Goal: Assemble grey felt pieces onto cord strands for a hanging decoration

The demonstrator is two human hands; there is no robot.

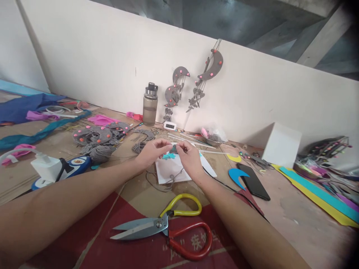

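The right hand [189, 155] pinched a small piece [174, 149] over the white board [164, 170]; the left hand [155, 151] touched it, grip unclear; scissors [159, 224] lay nearer.

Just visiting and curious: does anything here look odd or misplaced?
One mildly odd spot: the blue crescent partly overlaps the black phone, an unlikely resting place for it. The large scissors also lie slightly open. I see no clear spill or damage.
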